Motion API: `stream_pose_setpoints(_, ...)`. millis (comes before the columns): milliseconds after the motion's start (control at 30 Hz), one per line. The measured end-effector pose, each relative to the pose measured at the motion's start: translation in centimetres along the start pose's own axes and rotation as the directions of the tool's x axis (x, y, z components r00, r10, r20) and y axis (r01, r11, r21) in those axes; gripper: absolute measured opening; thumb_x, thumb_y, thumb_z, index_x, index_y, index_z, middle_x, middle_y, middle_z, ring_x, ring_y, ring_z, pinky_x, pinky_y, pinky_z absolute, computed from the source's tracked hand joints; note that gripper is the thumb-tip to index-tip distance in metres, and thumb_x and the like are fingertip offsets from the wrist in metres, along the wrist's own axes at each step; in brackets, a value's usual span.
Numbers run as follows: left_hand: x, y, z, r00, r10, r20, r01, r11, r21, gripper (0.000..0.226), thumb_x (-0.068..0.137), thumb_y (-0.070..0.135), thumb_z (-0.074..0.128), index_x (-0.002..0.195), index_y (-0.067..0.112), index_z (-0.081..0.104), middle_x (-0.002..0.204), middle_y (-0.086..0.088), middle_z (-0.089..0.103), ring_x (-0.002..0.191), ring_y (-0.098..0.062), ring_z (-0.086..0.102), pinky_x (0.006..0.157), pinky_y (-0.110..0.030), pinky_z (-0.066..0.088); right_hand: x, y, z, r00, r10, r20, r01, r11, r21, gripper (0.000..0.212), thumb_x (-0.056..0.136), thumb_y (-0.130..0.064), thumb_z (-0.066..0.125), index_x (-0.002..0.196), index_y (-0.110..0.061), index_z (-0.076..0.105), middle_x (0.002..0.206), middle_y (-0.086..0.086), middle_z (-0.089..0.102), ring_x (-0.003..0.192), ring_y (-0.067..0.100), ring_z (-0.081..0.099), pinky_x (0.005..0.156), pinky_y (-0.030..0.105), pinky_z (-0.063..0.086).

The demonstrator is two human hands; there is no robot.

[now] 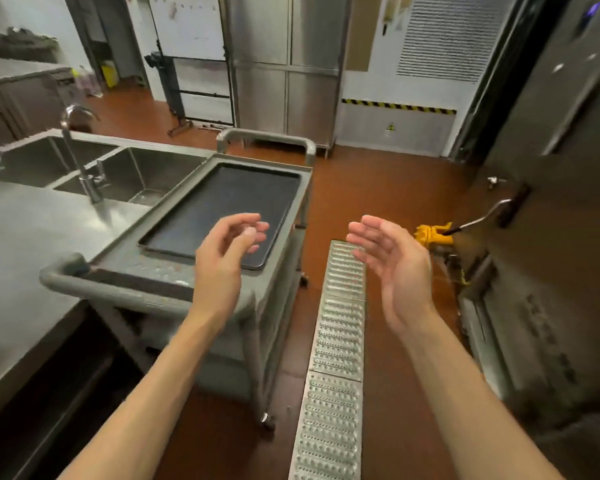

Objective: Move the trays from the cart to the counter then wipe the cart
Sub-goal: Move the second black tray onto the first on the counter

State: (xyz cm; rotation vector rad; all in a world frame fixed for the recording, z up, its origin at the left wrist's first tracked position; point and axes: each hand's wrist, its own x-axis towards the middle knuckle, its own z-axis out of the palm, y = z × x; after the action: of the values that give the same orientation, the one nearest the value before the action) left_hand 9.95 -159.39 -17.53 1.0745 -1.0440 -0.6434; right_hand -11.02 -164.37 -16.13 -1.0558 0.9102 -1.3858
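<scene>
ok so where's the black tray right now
In the head view the black tray lies flat on top of the grey cart, left of centre, right of the counter and sink; the left hand hovers over its near edge.

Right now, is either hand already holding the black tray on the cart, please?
No; the black tray lies flat on the cart while the left hand and right hand hover open, gripping nothing.

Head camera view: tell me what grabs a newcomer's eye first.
Two bare hands, the left hand and right hand, held open and empty mid-frame. Under the left one a dark tray lies flat on the grey cart, beside the steel counter. A metal drain grate runs along the orange floor.
</scene>
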Motion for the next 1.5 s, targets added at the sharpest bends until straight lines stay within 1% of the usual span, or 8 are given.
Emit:
stream_pose_setpoints(167, 0.6, -1.3, 12.7, 0.999, -0.012, 0.047, 0.013, 1.0, -0.019, 0.024, 0.088, 0.024, 0.058, 0.108, 0.014, 0.068, 0.104, -0.009, 0.074, 0.104, -0.026, 0.068, 0.093, -0.041, 0.054, 6.0, -4.5, -10.1, 0.998, -0.022, -0.059, 0.022, 1.0, -0.01, 0.026, 0.093, -0.027, 0.055, 0.101, -0.011, 0.073, 0.106, 0.015, 0.077, 0.101, 0.028, 0.073, 0.092, 0.041, 0.055)
stream_pose_setpoints(333, 3.4, -2.8, 18.8, 1.0, -0.007, 0.005, 0.007, 1.0, -0.01, 0.029, 0.087, 0.029, 0.06, 0.109, 0.014, 0.069, 0.104, -0.008, 0.074, 0.103, -0.025, 0.069, 0.095, -0.045, 0.053, 12.2, -5.0, -13.3, 0.999, -0.047, -0.006, 0.047, 0.999, -0.018, 0.026, 0.102, -0.019, 0.047, 0.105, -0.01, 0.072, 0.107, 0.013, 0.077, 0.104, 0.029, 0.073, 0.096, 0.044, 0.054)
stream_pose_setpoints(533, 10.8, -7.3, 21.7, 0.993, 0.016, -0.121, -0.016, 1.0, 0.001, 0.025, 0.095, 0.018, 0.053, 0.112, 0.007, 0.067, 0.106, -0.012, 0.073, 0.102, -0.029, 0.069, 0.095, -0.052, 0.053, 21.9, -2.0, -13.3, 0.993, -0.025, 0.119, 0.033, 0.997, -0.063, 0.027, 0.103, -0.021, 0.046, 0.108, -0.011, 0.072, 0.105, 0.008, 0.078, 0.103, 0.025, 0.073, 0.096, 0.044, 0.056)
stream_pose_setpoints(733, 20.5, -11.6, 23.9, 0.958, 0.014, -0.287, -0.022, 0.999, -0.025, 0.024, 0.094, 0.021, 0.051, 0.109, 0.01, 0.068, 0.103, -0.012, 0.074, 0.099, -0.029, 0.07, 0.091, -0.046, 0.055, 34.5, -0.2, -11.1, 0.972, 0.046, 0.228, -0.026, 0.995, -0.094, 0.03, 0.103, -0.022, 0.045, 0.114, -0.007, 0.07, 0.108, 0.01, 0.077, 0.105, 0.027, 0.072, 0.096, 0.043, 0.056)
stream_pose_setpoints(967, 27.8, -14.7, 23.1, 0.901, 0.028, -0.433, 0.018, 0.995, 0.101, 0.025, 0.093, 0.02, 0.052, 0.109, 0.009, 0.068, 0.103, -0.011, 0.074, 0.1, -0.03, 0.069, 0.088, -0.043, 0.054, 47.2, 2.9, -6.6, 0.921, 0.132, 0.365, -0.118, 0.991, -0.06, 0.03, 0.103, -0.02, 0.045, 0.113, -0.005, 0.069, 0.109, 0.014, 0.076, 0.107, 0.031, 0.071, 0.1, 0.05, 0.053)
stream_pose_setpoints(1167, 31.1, -16.4, 20.5, 0.761, 0.125, -0.636, 0.049, 0.967, 0.249, 0.022, 0.091, 0.02, 0.053, 0.104, 0.013, 0.069, 0.099, -0.01, 0.075, 0.093, -0.027, 0.07, 0.084, -0.039, 0.055, 55.1, 7.6, 0.0, 0.806, 0.22, 0.55, -0.225, 0.973, -0.059, 0.031, 0.102, -0.019, 0.047, 0.115, -0.001, 0.069, 0.109, 0.017, 0.076, 0.106, 0.032, 0.071, 0.099, 0.048, 0.054)
stream_pose_setpoints(1233, 31.8, -16.8, 20.1, 0.659, 0.164, -0.734, 0.095, 0.95, 0.298, 0.022, 0.091, 0.021, 0.053, 0.105, 0.014, 0.069, 0.099, -0.01, 0.075, 0.094, -0.029, 0.07, 0.085, -0.041, 0.055, 57.6, 8.8, 2.8, 0.716, 0.286, 0.637, -0.286, 0.952, -0.106, 0.032, 0.101, -0.019, 0.049, 0.116, 0.001, 0.069, 0.111, 0.019, 0.075, 0.107, 0.033, 0.071, 0.099, 0.048, 0.054)
stream_pose_setpoints(1500, 32.2, -18.3, 19.4, 0.428, 0.213, -0.878, 0.199, 0.926, 0.322, 0.026, 0.092, 0.02, 0.053, 0.109, 0.006, 0.067, 0.1, -0.011, 0.074, 0.095, -0.027, 0.07, 0.085, -0.035, 0.055, 62.5, 13.8, 10.1, 0.489, 0.368, 0.791, -0.338, 0.916, -0.218, 0.028, 0.099, -0.019, 0.053, 0.113, -0.001, 0.071, 0.108, 0.017, 0.076, 0.106, 0.033, 0.071, 0.093, 0.046, 0.056)
